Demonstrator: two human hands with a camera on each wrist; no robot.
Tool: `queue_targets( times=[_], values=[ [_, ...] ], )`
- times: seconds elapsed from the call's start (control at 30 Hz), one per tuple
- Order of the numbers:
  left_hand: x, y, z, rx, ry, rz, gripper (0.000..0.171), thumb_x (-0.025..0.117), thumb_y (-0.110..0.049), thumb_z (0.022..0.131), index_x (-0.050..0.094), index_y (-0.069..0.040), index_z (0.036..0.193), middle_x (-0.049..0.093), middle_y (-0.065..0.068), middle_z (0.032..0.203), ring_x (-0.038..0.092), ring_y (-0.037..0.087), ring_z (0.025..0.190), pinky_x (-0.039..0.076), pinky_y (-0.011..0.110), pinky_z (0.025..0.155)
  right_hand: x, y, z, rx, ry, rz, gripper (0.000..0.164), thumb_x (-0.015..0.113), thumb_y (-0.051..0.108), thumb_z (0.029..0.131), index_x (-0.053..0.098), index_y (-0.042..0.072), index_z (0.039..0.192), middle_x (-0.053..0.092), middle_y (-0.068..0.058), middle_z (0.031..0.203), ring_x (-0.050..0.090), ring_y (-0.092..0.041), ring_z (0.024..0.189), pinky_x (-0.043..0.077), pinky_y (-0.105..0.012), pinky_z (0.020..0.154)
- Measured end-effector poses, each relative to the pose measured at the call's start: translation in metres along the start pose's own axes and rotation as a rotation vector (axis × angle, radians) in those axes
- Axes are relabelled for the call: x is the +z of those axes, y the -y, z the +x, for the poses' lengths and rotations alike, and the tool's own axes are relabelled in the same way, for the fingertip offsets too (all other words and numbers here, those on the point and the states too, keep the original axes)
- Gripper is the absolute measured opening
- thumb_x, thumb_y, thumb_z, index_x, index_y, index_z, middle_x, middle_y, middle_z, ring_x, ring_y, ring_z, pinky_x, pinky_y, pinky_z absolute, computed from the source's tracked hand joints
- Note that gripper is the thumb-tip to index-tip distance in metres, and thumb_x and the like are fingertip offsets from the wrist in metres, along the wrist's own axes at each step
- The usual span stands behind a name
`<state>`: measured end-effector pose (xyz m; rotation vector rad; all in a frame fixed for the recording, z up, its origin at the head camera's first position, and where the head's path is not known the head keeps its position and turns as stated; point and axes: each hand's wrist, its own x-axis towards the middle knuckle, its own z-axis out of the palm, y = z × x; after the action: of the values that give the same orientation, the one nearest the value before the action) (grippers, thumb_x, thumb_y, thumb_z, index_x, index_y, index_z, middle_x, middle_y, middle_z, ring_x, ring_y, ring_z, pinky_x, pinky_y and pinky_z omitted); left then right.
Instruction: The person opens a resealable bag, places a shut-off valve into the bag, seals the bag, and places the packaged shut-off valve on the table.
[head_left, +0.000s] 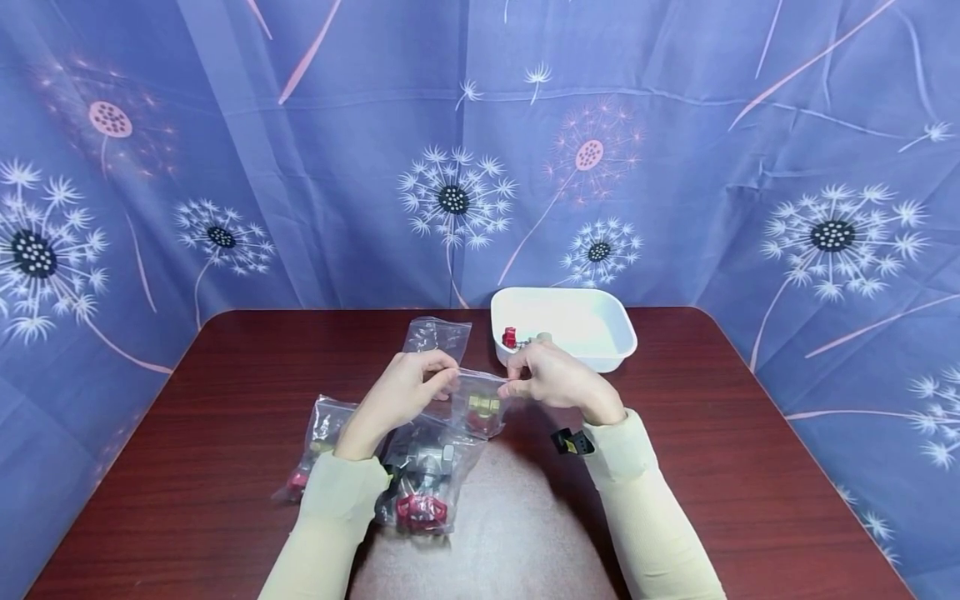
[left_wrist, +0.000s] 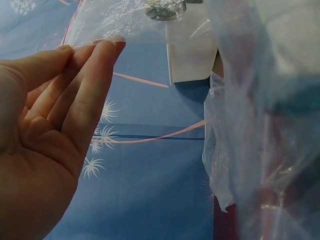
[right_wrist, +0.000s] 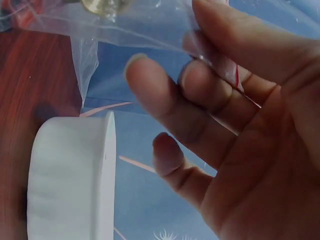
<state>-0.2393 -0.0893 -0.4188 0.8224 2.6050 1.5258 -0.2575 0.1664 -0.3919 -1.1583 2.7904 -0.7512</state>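
Observation:
A small clear zip bag (head_left: 461, 408) hangs upright between both hands above the table, with a brass valve (head_left: 483, 406) inside and something red beneath it. My left hand (head_left: 401, 392) pinches the bag's top left corner between thumb and fingers. At the opposite top corner, my right hand (head_left: 558, 379) pinches the edge; in the right wrist view its other fingers (right_wrist: 150, 82) are spread loosely below the plastic. The bag's top edge is stretched between them. Whether the zip is sealed I cannot tell.
Behind my right hand stands a white tray (head_left: 588, 317) holding a red-handled valve (head_left: 510, 337). A large clear bag with a red handwheel valve (head_left: 422, 510) lies near my left forearm. Another bag (head_left: 318, 421) is left of it, and a clear bag (head_left: 438, 333) lies farther back.

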Motion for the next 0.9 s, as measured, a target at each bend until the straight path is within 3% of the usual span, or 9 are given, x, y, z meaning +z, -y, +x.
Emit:
queue_targets(
  times=[0.2,0.43,0.9],
  values=[
    [-0.0003,0.0008,0.0,0.004,0.0,-0.002,0.009,0.061,-0.01,0.097,0.069,-0.009,0.093,0.07,0.002,0.083,0.071,0.023,0.078,0.057,0.03,0.069,0.0004,0.0004,0.0004,-0.008,-0.011,-0.002,0.035,0.081,0.022,0.082,0.055,0.021,0.058,0.043,0.015,0.052,0.043,-0.009,0.059,0.036,-0.036,0.078],
    [-0.0004,0.002,0.0006,0.002,0.006,0.002,0.01,0.061,-0.011,0.098,0.07,-0.01,0.094,0.07,0.001,0.083,0.071,0.021,0.076,0.057,0.029,0.069,-0.002,-0.0009,-0.0026,0.017,0.009,-0.019,0.036,0.085,0.028,0.076,0.055,0.021,0.056,0.045,0.016,0.055,0.041,-0.013,0.067,0.035,-0.034,0.075],
    [0.0004,0.0036,0.001,-0.007,0.01,-0.005,0.011,0.06,-0.012,0.098,0.069,-0.01,0.092,0.07,0.0,0.082,0.071,0.019,0.075,0.058,0.033,0.07,-0.0025,-0.001,-0.0039,0.019,0.045,-0.029,0.04,0.081,0.027,0.08,0.051,0.021,0.055,0.038,0.015,0.053,0.039,-0.012,0.064,0.036,-0.032,0.072]
  ],
)
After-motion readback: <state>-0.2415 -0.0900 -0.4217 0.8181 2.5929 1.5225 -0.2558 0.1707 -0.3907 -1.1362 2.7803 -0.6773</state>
